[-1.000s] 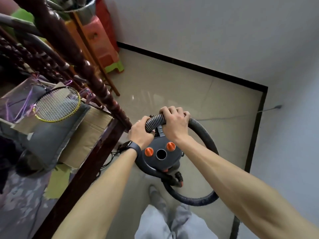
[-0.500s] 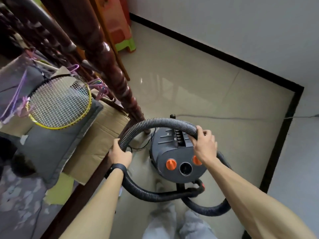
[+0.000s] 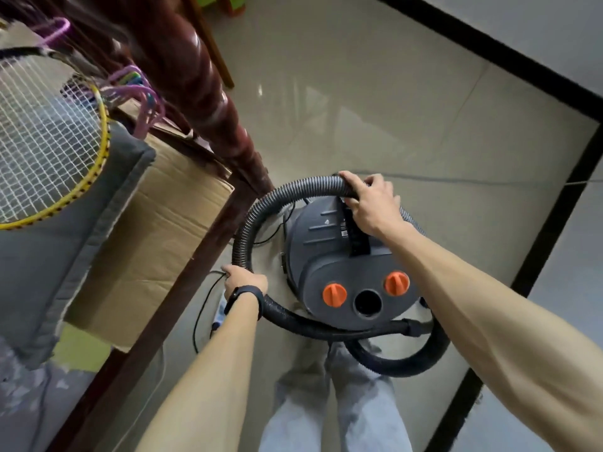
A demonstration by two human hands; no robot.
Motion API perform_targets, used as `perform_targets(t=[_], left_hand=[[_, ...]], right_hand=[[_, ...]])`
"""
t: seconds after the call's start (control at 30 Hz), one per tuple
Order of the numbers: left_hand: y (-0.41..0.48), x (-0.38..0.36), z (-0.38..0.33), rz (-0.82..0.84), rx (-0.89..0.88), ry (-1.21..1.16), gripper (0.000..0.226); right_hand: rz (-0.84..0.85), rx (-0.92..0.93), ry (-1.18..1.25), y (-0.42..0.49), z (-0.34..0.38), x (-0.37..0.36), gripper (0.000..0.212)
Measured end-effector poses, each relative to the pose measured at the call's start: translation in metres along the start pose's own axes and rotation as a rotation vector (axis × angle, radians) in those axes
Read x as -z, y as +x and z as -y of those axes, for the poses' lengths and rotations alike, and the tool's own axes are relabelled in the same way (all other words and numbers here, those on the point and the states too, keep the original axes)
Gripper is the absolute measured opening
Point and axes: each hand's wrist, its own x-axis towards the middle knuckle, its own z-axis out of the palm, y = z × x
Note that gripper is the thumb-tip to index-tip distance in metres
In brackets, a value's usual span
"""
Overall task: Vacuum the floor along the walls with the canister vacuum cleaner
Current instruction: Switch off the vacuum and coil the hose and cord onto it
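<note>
Vacuum cleaner: the grey canister (image 3: 326, 243) is low in the middle of the view, over the floor (image 3: 375, 109), just ahead of the person's legs (image 3: 359, 412) and beside a dark wooden post (image 3: 195, 76). Whether it stands on the tiles or hangs lifted cannot be told.
Near face: two orange knobs (image 3: 334, 295) flank a round black opening (image 3: 368, 303).
Hose: the ribbed grey hose (image 3: 261, 210) arches from the top of the canister round its left side, passes under the near face, and loops again lower right.
Right hand: the right hand (image 3: 372, 207) is on top of the arch, fingers curled tightly over the hose. The canister's black handle (image 3: 357, 236) runs out from under the palm; whether the hand grips that too cannot be told.
Left hand: the left hand (image 3: 244, 280) is wrapped round the hose at the left of the loop, knuckles up, with a dark band (image 3: 244, 296) on the wrist.
Floor edge: pale glossy tiles meet a black skirting (image 3: 483, 50) under a light wall (image 3: 528, 17). The canister is well apart from it.
Cord: a thin black cord (image 3: 202, 314) lies on the tiles by the left wrist.
Left side: a cardboard box (image 3: 156, 239), a grey cushion (image 3: 49, 256) and a yellow-rimmed racket (image 3: 42, 141) are stacked inside the wooden frame.
</note>
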Motion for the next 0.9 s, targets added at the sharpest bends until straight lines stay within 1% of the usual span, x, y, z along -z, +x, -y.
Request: perform_targets(t=[0.07, 0.13, 0.2, 0.3, 0.33, 0.4, 0.5, 0.57, 0.6, 0.63, 0.7, 0.77, 0.8, 0.83, 0.9], left_hand=[[0.013, -0.004, 0.005, -0.063, -0.024, 0.035, 0.068], [0.022, -0.011, 0.003, -0.108, -0.1, 0.121, 0.065], [0.023, -0.017, -0.006, -0.103, -0.134, 0.157, 0.064], [0.024, -0.021, -0.028, -0.054, -0.138, 0.107, 0.078], [0.023, -0.021, -0.037, -0.061, -0.165, 0.1, 0.082], [0.02, -0.021, -0.057, -0.12, -0.299, 0.105, 0.082], [0.011, -0.025, -0.1, -0.179, -0.653, 0.056, 0.071], [0.006, -0.034, -0.133, -0.146, -0.898, 0.128, 0.063], [0.005, -0.04, -0.147, -0.113, -0.983, 0.207, 0.061], [0.007, -0.045, -0.159, -0.077, -1.031, 0.288, 0.059], [0.016, -0.052, -0.171, -0.009, -1.02, 0.386, 0.053], [0.025, -0.058, -0.17, 0.015, -0.957, 0.386, 0.049], [0.029, -0.062, -0.17, 0.016, -0.924, 0.382, 0.047], [0.033, -0.065, -0.17, 0.028, -0.884, 0.378, 0.046], [0.041, -0.071, -0.175, 0.083, -0.808, 0.334, 0.044]], right_hand=[[-0.02, 0.04, -0.044, 0.008, -0.005, -0.011, 0.054], [-0.055, 0.065, -0.084, 0.016, -0.012, -0.018, 0.057], [-0.062, 0.09, -0.1, 0.025, -0.016, -0.024, 0.058], [-0.057, 0.1, -0.106, 0.036, -0.014, -0.028, 0.06], [-0.046, 0.107, -0.117, 0.04, -0.014, -0.028, 0.061], [-0.032, 0.129, -0.133, 0.044, -0.015, -0.03, 0.063], [-0.027, 0.199, -0.162, 0.05, -0.015, -0.029, 0.064], [0.003, 0.262, -0.191, 0.056, -0.017, -0.026, 0.064], [0.024, 0.289, -0.197, 0.059, -0.019, -0.025, 0.064], [0.041, 0.309, -0.19, 0.062, -0.021, -0.024, 0.062], [0.04, 0.339, -0.138, 0.068, -0.023, -0.025, 0.052], [0.006, 0.36, -0.076, 0.074, -0.031, -0.025, 0.044], [0.004, 0.329, -0.059, 0.077, -0.041, -0.023, 0.044], [0.023, 0.241, -0.054, 0.078, -0.056, -0.02, 0.044], [0.114, -0.009, -0.08, 0.072, -0.092, -0.011, 0.046]])
